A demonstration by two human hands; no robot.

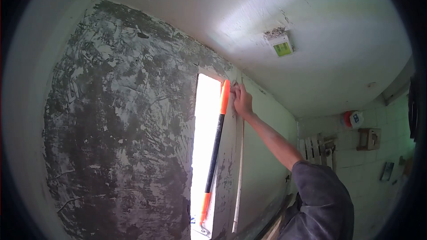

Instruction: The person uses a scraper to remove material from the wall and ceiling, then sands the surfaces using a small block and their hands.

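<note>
My right hand [243, 102] is raised high against the wall beside the bright window opening [205, 129]. Its fingers are bent together at the wall surface, and I cannot tell what is between them. Just left of the fingertips is the orange upper end of a long orange-and-black roller pole [215, 151]. The pole slants across the window opening, with a bent metal wire at its lower end. Below the hand, a thin pale strip [239, 182] runs down the wall. My left hand is out of view.
A rough wall [120, 120] with patchy grey and white plaster fills the left side. An electrical box with a green label [282, 46] is set in the white surface above. Far right, a wooden stool [368, 139], a pallet [316, 150] and a white tub [356, 118] stand on tiles.
</note>
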